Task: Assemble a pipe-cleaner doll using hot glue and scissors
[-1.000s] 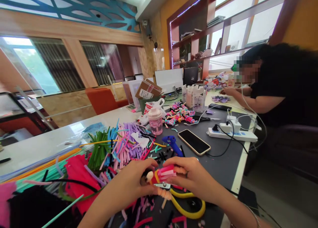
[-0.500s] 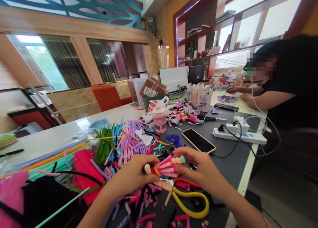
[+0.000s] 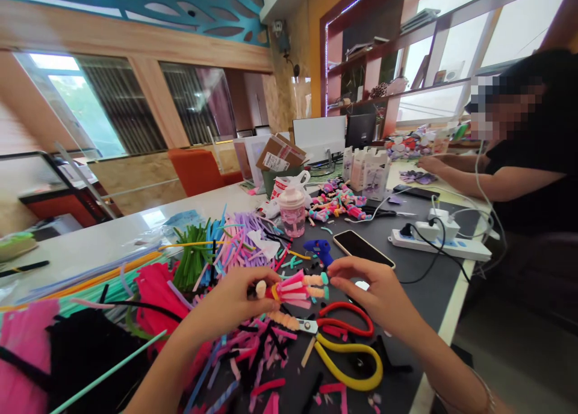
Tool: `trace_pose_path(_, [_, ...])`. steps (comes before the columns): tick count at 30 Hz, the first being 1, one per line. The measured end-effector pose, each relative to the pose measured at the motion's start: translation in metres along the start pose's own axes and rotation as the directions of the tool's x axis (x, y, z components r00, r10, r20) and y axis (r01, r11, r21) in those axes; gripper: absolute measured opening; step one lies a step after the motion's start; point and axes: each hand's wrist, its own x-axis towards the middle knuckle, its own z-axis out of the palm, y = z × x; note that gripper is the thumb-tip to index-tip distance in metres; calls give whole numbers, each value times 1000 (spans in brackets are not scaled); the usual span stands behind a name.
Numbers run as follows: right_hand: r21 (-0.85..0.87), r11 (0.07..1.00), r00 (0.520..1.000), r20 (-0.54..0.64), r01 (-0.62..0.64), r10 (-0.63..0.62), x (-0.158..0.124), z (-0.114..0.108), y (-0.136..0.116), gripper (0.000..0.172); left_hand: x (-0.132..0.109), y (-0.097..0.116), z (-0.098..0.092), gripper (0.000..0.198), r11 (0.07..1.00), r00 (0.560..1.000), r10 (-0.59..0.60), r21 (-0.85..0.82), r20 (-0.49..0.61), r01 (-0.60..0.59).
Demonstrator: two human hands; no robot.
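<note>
My left hand (image 3: 239,293) is closed around the upper part of a small pipe-cleaner doll (image 3: 292,290), with a pink-and-white striped skirt, a yellow waistband and two peach legs ending in teal feet. The doll lies sideways, its feet pointing right. Beside those feet, my right hand (image 3: 374,290) has its thumb and fingers apart and holds nothing I can see. Below the doll lie scissors (image 3: 350,360) with one red and one yellow handle. A coiled peach pipe-cleaner piece (image 3: 285,321) rests near their blades, which are partly hidden.
Cut pipe-cleaner scraps (image 3: 271,342) litter the dark mat. Bundles of coloured stems (image 3: 246,239) lie left. Beyond are a blue glue gun (image 3: 320,250), a phone (image 3: 363,248), a lidded cup (image 3: 292,212), finished dolls (image 3: 338,200) and a power strip (image 3: 438,244). Another person (image 3: 533,155) sits right.
My right hand has drawn back from the doll's legs to the right, its fingers parting. Both teal feet now show. The doll stays in my left hand, and the view has shifted slightly.
</note>
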Motion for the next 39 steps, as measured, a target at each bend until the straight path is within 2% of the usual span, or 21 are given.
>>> trace_pose_path(4, [-102, 994, 999, 14, -42, 43, 4, -3, 8, 20, -2, -6, -10, 26, 999, 995, -38, 31, -89, 41])
trace_pose_path(7, [-199, 977, 986, 131, -74, 101, 6, -4, 13, 16, -3, -11, -16, 29, 997, 977, -72, 25, -201, 79])
trace_pose_path(9, [-301, 948, 948, 259, -105, 187, 6, -4, 15, 14, -3, -15, -18, 30, 996, 964, -79, 10, -256, 84])
trace_pose_path(11, [-425, 898, 875, 383, -116, 295, 5, -1, 17, 12, -2, -19, -18, 28, 996, 959, -80, 14, -273, 88])
trace_pose_path(13, [-524, 848, 816, 453, -83, 359, 4, 4, 17, 10, -1, -23, -18, 25, 994, 959, -90, 39, -270, 104])
trace_pose_path(14, [-555, 830, 806, 464, -57, 366, 3, 8, 17, 9, -1, -24, -18, 24, 993, 959, -96, 48, -266, 112])
trace_pose_path(17, [-590, 807, 816, 472, 13, 333, 2, 19, 18, 12, 0, -25, -17, 23, 990, 965, -111, 55, -238, 127])
trace_pose_path(24, [-552, 830, 855, 465, 78, 229, 4, 38, 30, 23, 5, -25, -10, 19, 988, 978, -96, 98, -183, 115])
trace_pose_path(28, [-536, 834, 830, 519, 132, 202, 5, 44, 40, 31, 12, -32, 0, 21, 990, 989, -112, 75, -98, 120])
trace_pose_path(36, [-519, 842, 846, 507, 145, 167, 4, 46, 45, 22, 12, -37, 8, 24, 988, 988, -149, 39, -27, 150])
trace_pose_path(39, [-517, 847, 867, 472, 127, 157, 5, 47, 46, 18, 13, -38, 10, 25, 987, 988, -156, 33, -2, 156])
